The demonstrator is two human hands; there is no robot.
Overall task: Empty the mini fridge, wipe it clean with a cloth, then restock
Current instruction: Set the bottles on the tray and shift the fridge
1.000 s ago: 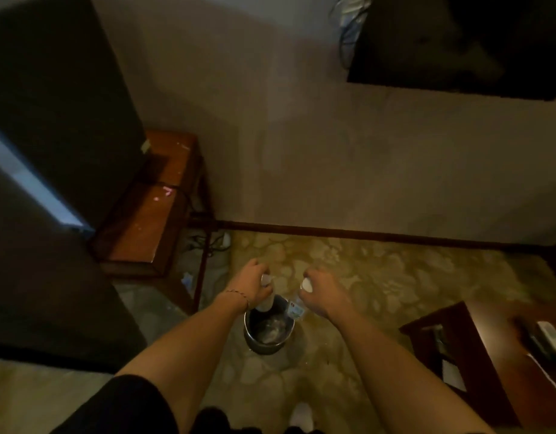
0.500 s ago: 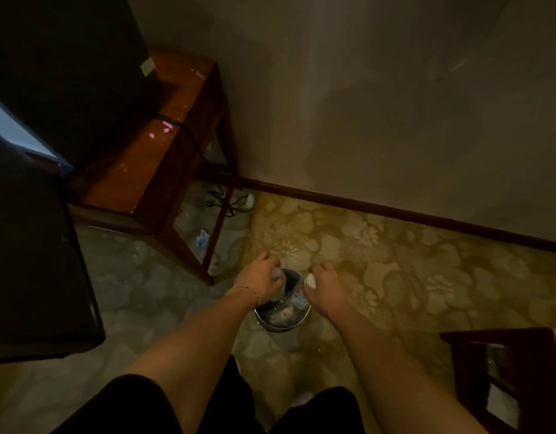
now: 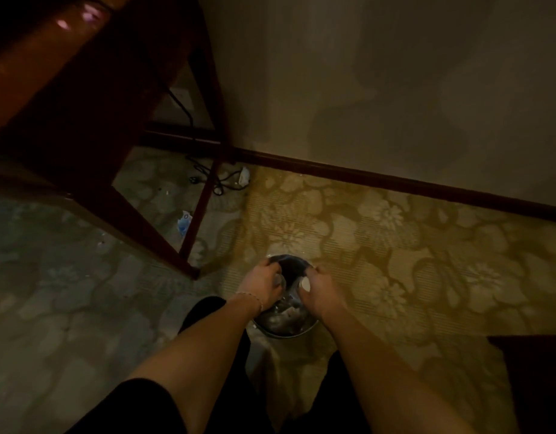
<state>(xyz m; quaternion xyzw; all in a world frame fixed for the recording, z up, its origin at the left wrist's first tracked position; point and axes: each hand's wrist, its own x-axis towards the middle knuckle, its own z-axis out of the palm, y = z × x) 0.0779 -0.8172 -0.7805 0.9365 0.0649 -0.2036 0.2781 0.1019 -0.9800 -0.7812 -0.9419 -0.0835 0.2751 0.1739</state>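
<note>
A round metal bucket (image 3: pixel 280 331) stands on the patterned carpet in front of me. Both my hands are lowered into it. My left hand (image 3: pixel 260 283) grips the top of a bottle (image 3: pixel 280 280), of which only a small pale part shows. My right hand (image 3: pixel 321 291) grips a second bottle with a white cap (image 3: pixel 305 284). The bottles' bodies are hidden by my hands and the bucket's dark inside. The mini fridge is out of view.
A dark wooden stand (image 3: pixel 92 98) with slanted legs fills the upper left. A cable and white plug (image 3: pixel 244 177) lie by the baseboard (image 3: pixel 395 183). A blue-and-white scrap (image 3: pixel 183 223) lies under the stand. Another wooden piece (image 3: pixel 533 371) sits at the right edge.
My view has dropped closer to the floor and the fridge has left the frame. Both hands have gone down with the bottles from above the bucket's rim into the bucket.
</note>
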